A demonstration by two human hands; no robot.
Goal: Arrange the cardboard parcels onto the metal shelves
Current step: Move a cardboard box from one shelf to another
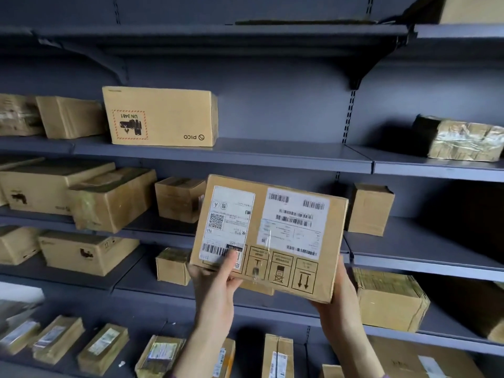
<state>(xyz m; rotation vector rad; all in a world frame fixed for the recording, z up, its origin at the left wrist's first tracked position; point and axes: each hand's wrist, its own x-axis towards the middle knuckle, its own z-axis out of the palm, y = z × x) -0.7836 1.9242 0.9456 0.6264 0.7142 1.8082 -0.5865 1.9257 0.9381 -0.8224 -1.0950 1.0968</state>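
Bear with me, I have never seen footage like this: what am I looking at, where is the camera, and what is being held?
No machine here: these are a person's two bare hands. The single picture comes from a camera worn on the person's head, facing grey metal shelves. The left hand and right hand hold a flat cardboard parcel by its lower corners, the left thumb on its front. It carries two white shipping labels and rests on no shelf yet. Other brown boxes sit on the shelves, such as a large box marked PICO higher up.
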